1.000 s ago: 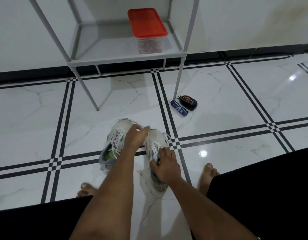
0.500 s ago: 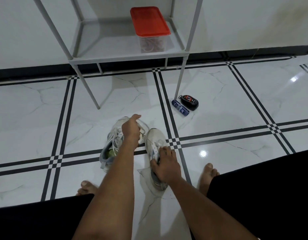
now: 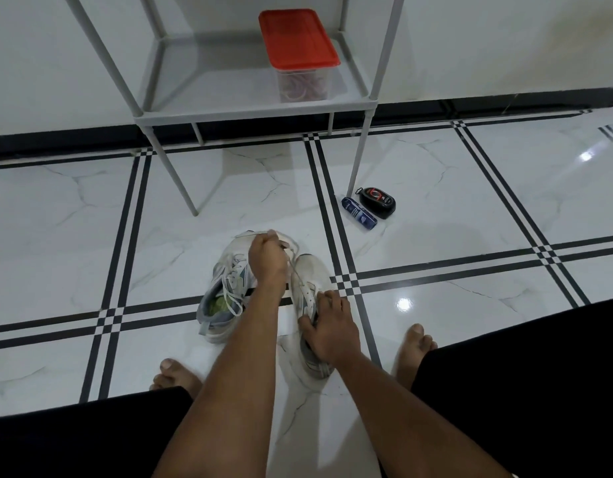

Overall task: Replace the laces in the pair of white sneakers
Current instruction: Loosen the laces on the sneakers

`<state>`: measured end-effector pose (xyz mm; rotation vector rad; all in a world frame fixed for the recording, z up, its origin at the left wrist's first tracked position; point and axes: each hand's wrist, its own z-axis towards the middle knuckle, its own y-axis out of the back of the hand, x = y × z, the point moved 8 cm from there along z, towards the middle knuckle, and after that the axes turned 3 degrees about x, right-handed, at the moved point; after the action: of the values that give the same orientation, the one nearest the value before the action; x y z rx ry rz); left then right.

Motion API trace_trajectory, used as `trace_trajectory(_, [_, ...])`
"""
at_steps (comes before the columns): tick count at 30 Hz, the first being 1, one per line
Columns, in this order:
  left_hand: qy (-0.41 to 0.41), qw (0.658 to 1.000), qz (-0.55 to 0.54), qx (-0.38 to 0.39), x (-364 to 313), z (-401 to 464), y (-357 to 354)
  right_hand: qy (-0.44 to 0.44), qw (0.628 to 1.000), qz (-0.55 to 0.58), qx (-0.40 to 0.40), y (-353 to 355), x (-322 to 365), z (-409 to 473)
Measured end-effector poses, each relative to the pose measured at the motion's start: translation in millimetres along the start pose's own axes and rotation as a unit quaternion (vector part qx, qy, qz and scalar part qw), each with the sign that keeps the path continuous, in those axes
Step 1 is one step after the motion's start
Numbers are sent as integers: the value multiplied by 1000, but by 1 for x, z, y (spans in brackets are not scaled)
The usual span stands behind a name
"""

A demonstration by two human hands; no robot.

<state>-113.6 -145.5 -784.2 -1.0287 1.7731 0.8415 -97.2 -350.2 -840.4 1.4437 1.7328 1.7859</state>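
Pinching a white shoelace [image 3: 294, 267] in the curled fingers of the left hand [image 3: 268, 258], drawn taut from the eyelets of the right-side white low-top sneaker [image 3: 310, 274] on the glossy white marble-look tiled floor [image 3: 436, 208]. Gripping that sneaker's collar with the right hand [image 3: 329, 334], fingers curled over its opening. Resting just beside it, the left-side white sneaker with grey heel [image 3: 222, 298], laces loose. Lying farther back: blue tube [image 3: 359, 213], black oval container [image 3: 377, 202]; on grey metal shelf [image 3: 229, 98], clear box with red lid [image 3: 298, 53]
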Motion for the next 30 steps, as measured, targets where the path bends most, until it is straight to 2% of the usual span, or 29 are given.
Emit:
trace_trajectory(1, [25, 1000, -15, 7, -5, 5, -1, -2, 1000, -2, 3, -1, 0, 0])
trace_trajectory(3, [19, 982, 170, 84, -5, 4, -9, -2, 1000, -3, 8, -2, 0, 0])
trace_trajectory(5, [-19, 911, 371, 178, 14, -8, -19, 5, 1000, 0, 4, -2, -1, 1])
trace_trajectory(6, [-38, 874, 435, 215, 30, -12, -24, 7, 1000, 3, 1, -2, -1, 0])
trace_trajectory(8, [-76, 831, 500, 229, 57, -19, -26, 9, 1000, 5, -3, -2, -1, 0])
trace_trajectory(11, [-122, 835, 503, 188, 66, -28, -20, 7, 1000, 3, -8, -2, -2, 1])
trace_trajectory(15, [-128, 830, 494, 224, 60, -24, -26, 11, 1000, 4, -15, -4, -2, 1])
trace_trajectory(18, [-132, 807, 530, 224, 58, -25, -31, 16, 1000, 8, -15, -3, -2, 2])
trace_trajectory(21, [-139, 769, 591, 199, 60, -27, -32, 20, 1000, 9, -13, -3, -2, 1])
trace_trajectory(25, [-103, 801, 557, 196, 66, -21, -24, 20, 999, 13, -24, -2, -1, 1])
trace_trajectory(28, [-133, 771, 592, 196, 67, -23, -23, 14, 1000, 13, -21, -2, -1, 0])
trace_trajectory(30, [-142, 802, 551, 183, 67, -26, -22, 14, 1000, 13, -16, -2, -1, 0])
